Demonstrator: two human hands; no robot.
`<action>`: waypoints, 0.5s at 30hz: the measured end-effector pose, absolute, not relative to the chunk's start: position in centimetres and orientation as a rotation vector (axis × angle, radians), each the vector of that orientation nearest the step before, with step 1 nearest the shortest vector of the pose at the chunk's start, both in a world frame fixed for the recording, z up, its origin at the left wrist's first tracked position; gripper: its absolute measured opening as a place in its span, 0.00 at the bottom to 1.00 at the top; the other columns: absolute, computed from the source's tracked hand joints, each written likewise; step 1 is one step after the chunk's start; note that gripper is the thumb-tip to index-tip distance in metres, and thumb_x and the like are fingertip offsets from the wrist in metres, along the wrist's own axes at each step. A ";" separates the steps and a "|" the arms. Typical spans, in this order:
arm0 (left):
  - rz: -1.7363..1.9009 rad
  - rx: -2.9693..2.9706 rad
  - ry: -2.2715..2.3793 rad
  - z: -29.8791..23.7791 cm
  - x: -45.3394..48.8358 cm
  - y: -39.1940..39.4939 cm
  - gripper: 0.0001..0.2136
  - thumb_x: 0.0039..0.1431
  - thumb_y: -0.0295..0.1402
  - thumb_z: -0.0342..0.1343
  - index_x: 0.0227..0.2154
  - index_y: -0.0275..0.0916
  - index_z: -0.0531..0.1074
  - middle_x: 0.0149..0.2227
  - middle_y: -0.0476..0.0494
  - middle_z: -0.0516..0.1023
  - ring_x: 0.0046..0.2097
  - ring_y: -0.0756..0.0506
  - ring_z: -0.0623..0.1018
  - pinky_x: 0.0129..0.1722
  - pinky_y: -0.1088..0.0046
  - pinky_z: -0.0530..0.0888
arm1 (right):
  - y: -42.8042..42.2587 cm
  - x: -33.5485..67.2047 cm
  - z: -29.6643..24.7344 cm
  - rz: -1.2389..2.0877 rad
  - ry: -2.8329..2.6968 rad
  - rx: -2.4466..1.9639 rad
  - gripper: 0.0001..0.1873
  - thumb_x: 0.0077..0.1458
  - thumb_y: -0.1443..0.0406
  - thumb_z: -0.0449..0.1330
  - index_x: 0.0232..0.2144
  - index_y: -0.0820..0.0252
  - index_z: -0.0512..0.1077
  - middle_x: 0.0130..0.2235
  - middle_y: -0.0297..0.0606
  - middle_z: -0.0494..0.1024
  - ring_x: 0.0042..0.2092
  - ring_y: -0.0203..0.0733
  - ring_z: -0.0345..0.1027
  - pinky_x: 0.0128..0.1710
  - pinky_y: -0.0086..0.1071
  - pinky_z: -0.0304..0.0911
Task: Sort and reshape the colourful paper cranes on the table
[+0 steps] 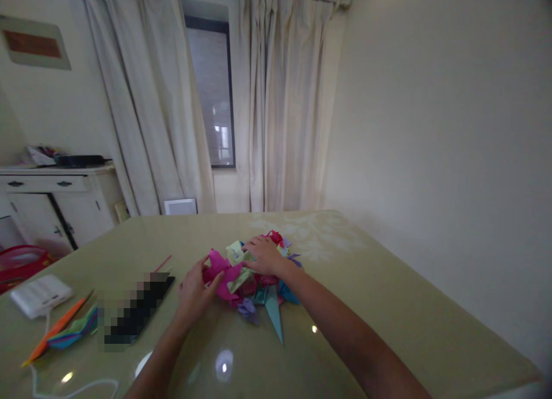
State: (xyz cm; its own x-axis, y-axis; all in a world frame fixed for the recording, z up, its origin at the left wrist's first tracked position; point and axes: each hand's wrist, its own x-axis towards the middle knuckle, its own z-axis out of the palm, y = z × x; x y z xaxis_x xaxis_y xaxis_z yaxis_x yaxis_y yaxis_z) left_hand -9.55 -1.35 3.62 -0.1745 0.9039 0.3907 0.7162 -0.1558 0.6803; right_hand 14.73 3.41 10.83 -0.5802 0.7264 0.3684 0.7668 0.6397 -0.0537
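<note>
A heap of folded coloured paper figures lies in the middle of the glossy olive table. My left hand is at the heap's left side, its fingers closed on a magenta paper figure. My right hand lies flat on top of the heap with the fingers stretched out, pressing on a pale green piece. A teal paper point sticks out of the heap towards me.
At the left of the table lie a dark flat object, a white box with a cord, and orange and multicoloured folded papers. A white cabinet and curtains stand beyond; a wall runs along the right.
</note>
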 end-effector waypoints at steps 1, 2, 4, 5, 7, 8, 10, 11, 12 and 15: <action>1.277 1.798 1.809 3.5 -9.8 -1.4 0.36 0.54 0.56 0.59 0.59 0.34 0.69 0.49 0.30 0.82 0.52 0.31 0.82 0.50 0.51 0.78 | 4.0 14.3 10.7 -0.165 -2.551 -1.185 0.21 0.60 0.51 0.69 0.49 0.57 0.78 0.53 0.46 0.79 0.55 0.54 0.70 0.55 0.46 0.60; 1.313 1.727 1.714 3.6 -10.0 -1.5 0.35 0.52 0.57 0.60 0.55 0.34 0.71 0.46 0.31 0.83 0.48 0.32 0.83 0.47 0.53 0.79 | 4.6 14.0 10.5 -0.170 -2.589 -1.184 0.20 0.59 0.50 0.70 0.47 0.56 0.79 0.52 0.46 0.80 0.54 0.54 0.71 0.55 0.45 0.60; 1.339 1.594 1.522 4.1 -10.2 -1.5 0.33 0.48 0.59 0.62 0.46 0.34 0.75 0.40 0.34 0.84 0.42 0.34 0.84 0.42 0.57 0.81 | 5.5 13.5 10.1 -0.169 -2.635 -1.178 0.21 0.55 0.48 0.72 0.41 0.57 0.81 0.49 0.45 0.81 0.52 0.53 0.71 0.54 0.45 0.60; 1.334 1.548 1.460 4.5 -10.2 -1.6 0.31 0.46 0.59 0.63 0.42 0.35 0.76 0.38 0.35 0.85 0.40 0.34 0.84 0.40 0.58 0.81 | 5.8 13.4 9.9 -0.159 -2.648 -1.169 0.21 0.53 0.47 0.73 0.38 0.57 0.81 0.47 0.45 0.81 0.51 0.53 0.72 0.54 0.44 0.59; 1.338 1.499 1.418 5.3 -10.0 -2.0 0.29 0.45 0.60 0.64 0.36 0.36 0.79 0.34 0.37 0.85 0.37 0.35 0.84 0.37 0.60 0.81 | 6.4 13.2 9.7 -0.100 -2.661 -1.147 0.20 0.49 0.49 0.76 0.33 0.57 0.81 0.42 0.41 0.82 0.48 0.51 0.72 0.52 0.43 0.59; 1.354 1.480 1.419 5.7 -9.8 -2.3 0.29 0.45 0.61 0.65 0.34 0.37 0.79 0.32 0.38 0.85 0.36 0.36 0.84 0.35 0.61 0.81 | 6.6 13.2 9.7 -0.045 -2.659 -1.137 0.18 0.48 0.51 0.77 0.30 0.57 0.81 0.39 0.39 0.82 0.46 0.49 0.73 0.51 0.41 0.59; 1.401 1.435 1.421 6.5 -9.5 -2.9 0.28 0.44 0.63 0.64 0.31 0.39 0.80 0.30 0.40 0.84 0.34 0.36 0.84 0.33 0.63 0.81 | 7.1 13.5 10.0 0.112 -2.607 -1.100 0.15 0.49 0.54 0.76 0.27 0.57 0.80 0.34 0.35 0.81 0.40 0.44 0.73 0.46 0.37 0.59; 1.424 1.410 1.421 6.8 -9.4 -3.3 0.28 0.44 0.63 0.64 0.30 0.40 0.80 0.30 0.40 0.84 0.33 0.36 0.84 0.32 0.63 0.81 | 7.2 13.8 10.3 0.211 -2.547 -1.066 0.14 0.51 0.55 0.75 0.27 0.57 0.80 0.32 0.33 0.80 0.38 0.42 0.72 0.43 0.34 0.60; 1.441 1.383 1.420 7.1 -9.3 -3.6 0.28 0.44 0.63 0.65 0.30 0.40 0.81 0.30 0.40 0.84 0.33 0.36 0.84 0.33 0.62 0.81 | 7.4 14.1 10.7 0.312 -2.459 -1.022 0.13 0.53 0.55 0.74 0.28 0.57 0.79 0.32 0.32 0.80 0.37 0.40 0.72 0.40 0.32 0.60; 1.486 1.295 1.440 7.8 -9.2 -4.5 0.28 0.44 0.63 0.66 0.32 0.40 0.82 0.32 0.40 0.85 0.35 0.36 0.85 0.35 0.61 0.83 | 7.9 16.2 12.0 0.589 -2.090 -0.885 0.16 0.57 0.52 0.68 0.29 0.58 0.77 0.31 0.31 0.78 0.33 0.38 0.70 0.34 0.29 0.60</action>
State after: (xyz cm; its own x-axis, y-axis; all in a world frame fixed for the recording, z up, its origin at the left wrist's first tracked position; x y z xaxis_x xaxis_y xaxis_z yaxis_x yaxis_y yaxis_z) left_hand -9.19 -4.52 7.76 -0.2679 0.9446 0.1895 0.1601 -0.1503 0.9756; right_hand 16.16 7.89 12.04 -0.4571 0.7513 0.4759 0.3924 0.6506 -0.6502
